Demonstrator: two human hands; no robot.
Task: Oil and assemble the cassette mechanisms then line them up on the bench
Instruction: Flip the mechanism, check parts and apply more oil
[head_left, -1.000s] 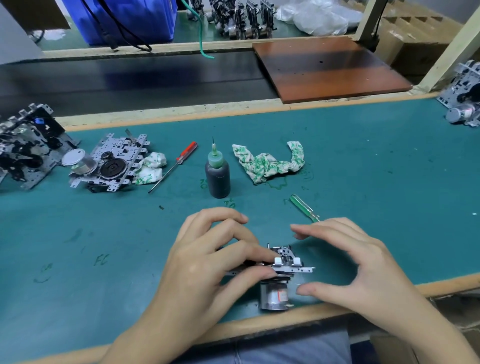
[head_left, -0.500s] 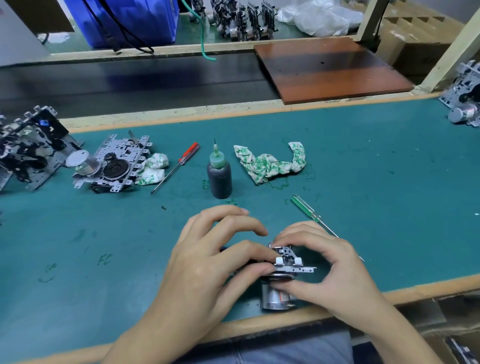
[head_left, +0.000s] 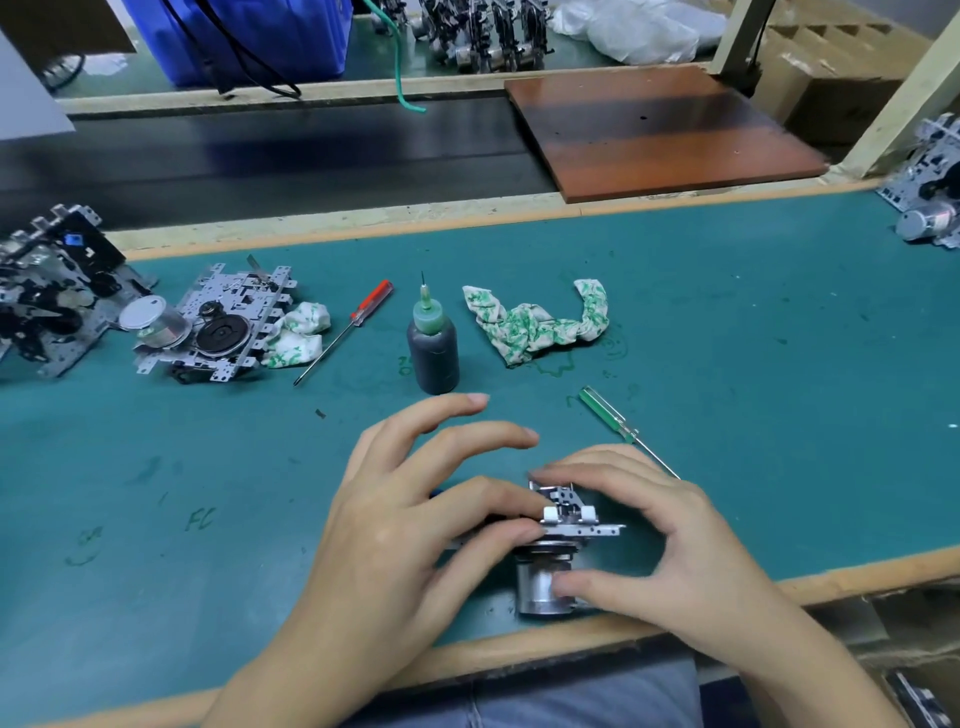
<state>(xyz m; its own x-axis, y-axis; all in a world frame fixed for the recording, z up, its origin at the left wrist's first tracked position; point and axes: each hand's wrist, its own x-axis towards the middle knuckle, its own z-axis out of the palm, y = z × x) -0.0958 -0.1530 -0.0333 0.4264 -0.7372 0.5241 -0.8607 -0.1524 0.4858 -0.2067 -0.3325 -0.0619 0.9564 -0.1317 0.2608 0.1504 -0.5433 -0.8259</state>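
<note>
Between both hands (head_left: 415, 525), gripped at bench edge: cassette mechanism (head_left: 566, 525).

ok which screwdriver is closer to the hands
The green screwdriver: its shaft runs down to the right hand. The red screwdriver lies farther back, left of the oil bottle.

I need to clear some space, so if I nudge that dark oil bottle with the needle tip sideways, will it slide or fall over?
The dark oil bottle with green needle cap stands upright, taller than wide, so a push near the top would probably tip it. The green mat looks grippy, so it is unlikely to slide. Lying down, its round body would likely roll.
</note>
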